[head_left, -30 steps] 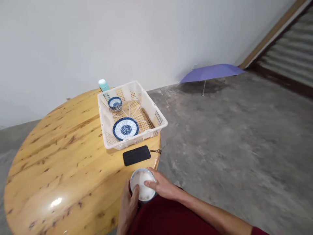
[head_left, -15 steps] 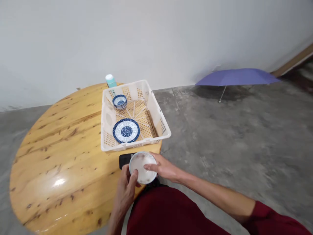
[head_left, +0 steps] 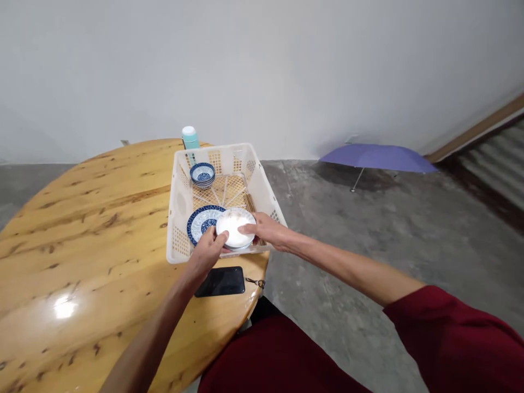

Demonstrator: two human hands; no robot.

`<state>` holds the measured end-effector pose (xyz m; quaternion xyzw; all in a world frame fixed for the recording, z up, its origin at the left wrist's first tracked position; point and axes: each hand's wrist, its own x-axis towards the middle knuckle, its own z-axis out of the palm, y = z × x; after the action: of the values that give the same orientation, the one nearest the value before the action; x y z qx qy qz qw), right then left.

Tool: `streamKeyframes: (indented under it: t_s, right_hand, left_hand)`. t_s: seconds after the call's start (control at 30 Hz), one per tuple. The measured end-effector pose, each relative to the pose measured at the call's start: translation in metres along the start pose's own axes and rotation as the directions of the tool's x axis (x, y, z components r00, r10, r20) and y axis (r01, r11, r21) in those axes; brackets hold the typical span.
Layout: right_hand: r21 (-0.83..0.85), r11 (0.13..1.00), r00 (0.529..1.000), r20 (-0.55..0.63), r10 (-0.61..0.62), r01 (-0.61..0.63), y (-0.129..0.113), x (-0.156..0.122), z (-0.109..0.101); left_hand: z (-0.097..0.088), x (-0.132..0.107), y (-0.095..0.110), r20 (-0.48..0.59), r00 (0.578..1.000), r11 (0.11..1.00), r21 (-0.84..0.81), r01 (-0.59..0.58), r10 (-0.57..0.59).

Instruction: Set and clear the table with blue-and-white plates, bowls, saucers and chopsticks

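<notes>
Both hands hold a white bowl (head_left: 233,228) over the near right part of a white plastic basket (head_left: 176,218). My left hand (head_left: 208,250) grips the bowl's near left rim with closed fingers. At the right rim, my right hand (head_left: 264,229) has its fingers over the edge. Inside the basket a blue-patterned plate (head_left: 199,221) lies just left of the bowl, and a stack of small blue bowls (head_left: 202,174) sits at the far end. Brown chopsticks (head_left: 249,202) lie along the basket's right side, partly hidden by the bowl.
The basket stands on a round wooden table (head_left: 82,229). A black phone (head_left: 220,281) with a small key ring (head_left: 256,282) lies near the table's front edge. A teal bottle (head_left: 190,137) stands behind the basket. An open purple umbrella (head_left: 376,157) rests on the concrete floor at right.
Both hands have carried the white bowl forward from near the table's edge, over the phone, into the basket. The camera view has shifted with the movement.
</notes>
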<state>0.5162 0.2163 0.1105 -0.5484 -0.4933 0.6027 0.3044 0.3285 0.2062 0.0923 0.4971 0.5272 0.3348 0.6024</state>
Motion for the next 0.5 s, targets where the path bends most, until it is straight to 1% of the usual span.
streamKeyframes:
  t_s: [0.07,0.17,0.3,0.37,0.43,0.5]
  right_hand:
    - [-0.034,0.999,1.000,-0.010,0.018,-0.018,-0.006,0.025,-0.011]
    - [-0.098,0.994,0.999,-0.004,0.045,-0.046,-0.013,0.069,-0.030]
    - [-0.221,0.972,0.996,0.032,0.087,-0.078,-0.020,0.135,-0.057]
    - [-0.284,0.954,0.995,0.012,0.103,-0.095,-0.023,0.168,-0.070]
    - [-0.342,0.931,0.992,-0.030,0.123,-0.126,-0.026,0.200,-0.081]
    - [-0.438,0.885,0.988,-0.070,0.139,-0.156,-0.028,0.230,-0.090]
  left_hand:
    - [0.000,0.027,-0.001,-0.018,1.000,1.000,-0.015,-0.009,0.009]
    - [0.001,0.069,0.001,-0.074,0.997,0.999,-0.040,-0.016,0.013]
    - [0.008,0.126,0.006,-0.096,0.995,0.992,-0.122,0.017,-0.029]
    - [0.015,0.158,0.004,-0.108,0.992,0.983,-0.181,0.044,-0.064]
    - [0.022,0.190,-0.001,-0.147,0.981,0.965,-0.247,0.085,-0.124]
    - [0.031,0.221,-0.010,-0.180,0.970,0.941,-0.325,0.097,-0.162]
